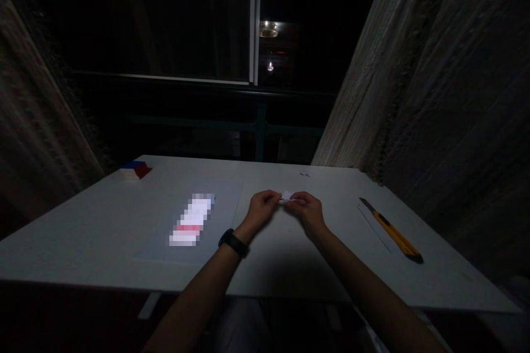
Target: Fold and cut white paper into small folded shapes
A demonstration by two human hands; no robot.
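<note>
Above the middle of a white table [265, 270], both hands meet at a small piece of white paper [287, 195]. My left hand [262, 208] pinches its left side; a dark band is on that wrist. From the other side, my right hand [307, 210] closes its fingertips on the same paper. The piece looks folded or bent, but the dim light hides its exact shape. To the left of my hands, a lit phone [192, 220] with a blurred screen lies on a large pale sheet [227, 209].
A yellow and black utility knife [391, 230] lies at the right beside a thin strip or ruler [376, 227]. A cube puzzle [134, 170] stands at the far left corner. Tiny dark scraps [305, 175] lie near the back edge. Curtains [364, 66] hang on both sides.
</note>
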